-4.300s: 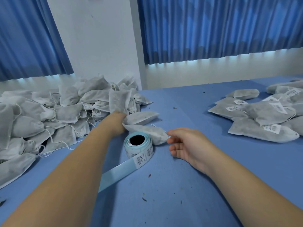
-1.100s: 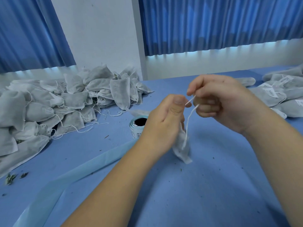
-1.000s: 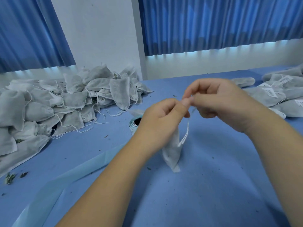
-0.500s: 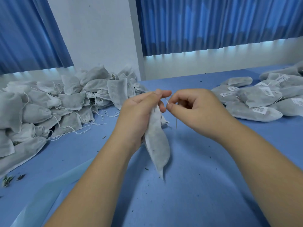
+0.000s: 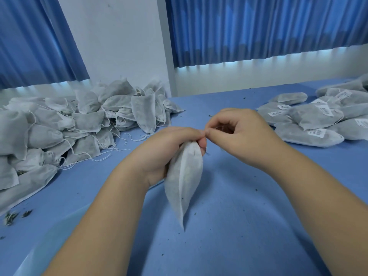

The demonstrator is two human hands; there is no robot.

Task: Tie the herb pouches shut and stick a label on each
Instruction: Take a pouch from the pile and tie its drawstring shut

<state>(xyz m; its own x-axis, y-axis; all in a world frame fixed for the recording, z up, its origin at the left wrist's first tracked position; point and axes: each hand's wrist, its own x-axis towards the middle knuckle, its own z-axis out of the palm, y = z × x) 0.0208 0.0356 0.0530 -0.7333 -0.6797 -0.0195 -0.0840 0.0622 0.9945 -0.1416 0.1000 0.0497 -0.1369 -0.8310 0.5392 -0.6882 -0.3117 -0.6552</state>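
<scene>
A white fabric herb pouch [image 5: 184, 182] hangs bottom corner down above the blue table [image 5: 229, 226]. My left hand [image 5: 167, 150] is shut around the pouch's neck. My right hand [image 5: 237, 134] touches the left one at the fingertips and pinches at the pouch's drawstring, which is too thin and hidden to see clearly. The label roll is hidden behind my left arm; only its pale blue backing strip [image 5: 49, 242] trails toward the lower left.
A heap of unlabelled pouches [image 5: 69, 124] with loose strings fills the left side. Labelled pouches [image 5: 314, 120] lie in a pile at the right. Dry herb crumbs [image 5: 12, 216] lie on the cloth at the left. Blue curtains hang behind the table.
I picked a pouch from beside the label roll and lifted it. Over the last second my hands came lower and closer together, and the long loose string has been drawn up into my fingers.
</scene>
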